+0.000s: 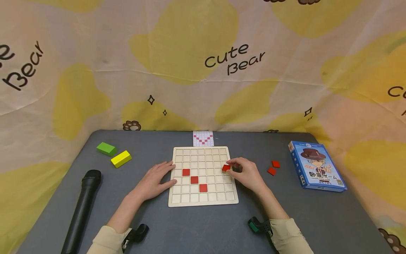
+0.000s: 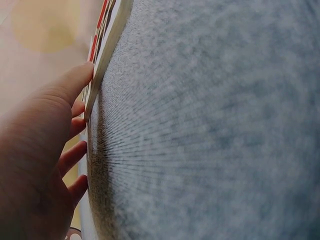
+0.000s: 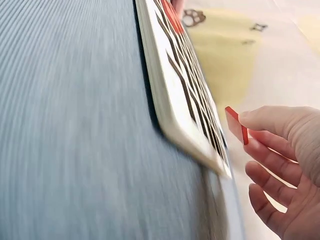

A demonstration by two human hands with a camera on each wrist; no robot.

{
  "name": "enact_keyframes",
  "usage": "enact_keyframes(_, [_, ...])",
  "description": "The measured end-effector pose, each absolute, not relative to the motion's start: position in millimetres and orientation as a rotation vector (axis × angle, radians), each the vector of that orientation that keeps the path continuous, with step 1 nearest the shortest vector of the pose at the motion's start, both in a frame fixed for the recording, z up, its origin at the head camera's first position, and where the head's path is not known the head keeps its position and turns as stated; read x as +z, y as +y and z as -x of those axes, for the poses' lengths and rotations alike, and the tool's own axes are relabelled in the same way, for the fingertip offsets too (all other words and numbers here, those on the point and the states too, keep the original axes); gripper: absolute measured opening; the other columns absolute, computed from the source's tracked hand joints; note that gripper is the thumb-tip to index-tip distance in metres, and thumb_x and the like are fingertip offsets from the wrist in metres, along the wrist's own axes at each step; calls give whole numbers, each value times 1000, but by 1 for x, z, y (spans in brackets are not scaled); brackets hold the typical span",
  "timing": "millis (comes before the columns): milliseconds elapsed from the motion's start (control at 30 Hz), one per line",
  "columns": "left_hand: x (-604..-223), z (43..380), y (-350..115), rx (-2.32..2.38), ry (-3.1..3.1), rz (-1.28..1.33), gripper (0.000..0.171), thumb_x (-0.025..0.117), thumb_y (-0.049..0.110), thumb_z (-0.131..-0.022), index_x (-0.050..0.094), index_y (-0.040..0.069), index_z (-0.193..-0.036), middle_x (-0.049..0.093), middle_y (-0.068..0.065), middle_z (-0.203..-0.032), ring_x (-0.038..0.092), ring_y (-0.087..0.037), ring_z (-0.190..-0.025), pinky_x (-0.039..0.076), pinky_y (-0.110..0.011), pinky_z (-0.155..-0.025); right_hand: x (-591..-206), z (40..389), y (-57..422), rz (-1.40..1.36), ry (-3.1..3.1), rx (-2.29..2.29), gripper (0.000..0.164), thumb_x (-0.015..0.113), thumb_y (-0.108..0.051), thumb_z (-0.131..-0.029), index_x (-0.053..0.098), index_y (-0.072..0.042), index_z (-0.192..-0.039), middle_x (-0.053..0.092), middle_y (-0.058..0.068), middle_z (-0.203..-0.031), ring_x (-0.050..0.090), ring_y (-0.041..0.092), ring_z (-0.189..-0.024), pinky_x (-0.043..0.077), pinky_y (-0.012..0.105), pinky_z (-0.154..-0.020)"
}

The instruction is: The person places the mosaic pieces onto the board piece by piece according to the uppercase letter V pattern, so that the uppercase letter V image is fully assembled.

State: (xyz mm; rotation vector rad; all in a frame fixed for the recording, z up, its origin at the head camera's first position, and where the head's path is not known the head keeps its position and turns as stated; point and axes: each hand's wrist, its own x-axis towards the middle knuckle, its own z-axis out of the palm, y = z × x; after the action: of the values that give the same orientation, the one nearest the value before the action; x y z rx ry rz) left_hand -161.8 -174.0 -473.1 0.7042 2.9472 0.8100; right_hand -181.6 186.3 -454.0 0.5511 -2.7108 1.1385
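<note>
A pale grid board [image 1: 203,201] lies on the grey table, with three red square tiles [image 1: 194,180] set diagonally in its cells. My right hand [image 1: 247,173] pinches another red tile [image 3: 236,125] between thumb and index finger, over the board's right edge. In the right wrist view that tile is tilted, and the other fingers curve loosely below it. My left hand [image 1: 154,179] rests at the board's left edge, fingers spread, its thumb and fingertips touching the rim. The left wrist view shows the left thumb [image 2: 75,82] against the board's side.
Two loose red tiles [image 1: 276,164] lie right of the board, beside a blue game box [image 1: 318,166]. A pattern card [image 1: 203,138] sits behind the board. On the left are a green block [image 1: 106,149], a yellow block [image 1: 121,159] and a black microphone [image 1: 83,210].
</note>
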Motion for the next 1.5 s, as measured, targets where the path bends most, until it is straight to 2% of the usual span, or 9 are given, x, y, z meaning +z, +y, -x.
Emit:
enact_keyframes(100, [-473, 162, -174, 818, 2945, -702, 62, 67, 39, -91, 51, 6, -142, 44, -13, -149, 34, -36, -139, 26, -60, -111, -455, 185, 171, -593, -2703, 1190, 26, 79, -13, -81, 74, -7, -106, 68, 3, -93, 58, 22, -78, 46, 28, -63])
enact_keyframes(433, [-473, 162, -174, 834, 2940, -684, 63, 68, 38, -91, 51, 6, -142, 44, -13, -149, 33, -36, -140, 24, -60, -112, -455, 196, 124, -626, -2711, 1335, 24, 79, -14, -81, 74, -13, -104, 70, -5, -96, 61, 18, -81, 50, 29, -68])
enact_keyframes(700, [-474, 162, -174, 822, 2931, -639, 66, 69, 40, -90, 49, 7, -144, 43, -13, -149, 33, -36, -140, 25, -61, -111, -456, 203, 91, -684, -2723, 1364, 24, 77, -13, -82, 74, -9, -106, 70, -1, -98, 61, 18, -81, 51, 30, -72])
enact_keyframes(867, [-475, 163, -175, 832, 2932, -639, 68, 69, 41, -90, 48, 7, -144, 44, -13, -149, 34, -36, -140, 24, -60, -111, -459, 208, 72, -709, -2741, 1343, 24, 76, -15, -83, 74, -11, -107, 70, -2, -100, 60, 15, -81, 51, 28, -73])
enact_keyframes(1167, [-474, 162, -174, 835, 2943, -652, 66, 69, 38, -90, 48, 6, -144, 46, -15, -147, 35, -37, -139, 25, -61, -111, -466, 213, 48, -692, -2791, 1322, 25, 75, -19, -85, 74, -15, -110, 69, -5, -102, 56, 12, -84, 47, 25, -75])
enact_keyframes(1500, [-475, 162, -174, 830, 2943, -666, 68, 68, 39, -91, 46, 5, -145, 45, -15, -147, 34, -37, -139, 24, -59, -112, -467, 216, 32, -726, -2800, 1176, 22, 74, -14, -85, 74, -14, -108, 71, -1, -105, 60, 14, -90, 49, 27, -81])
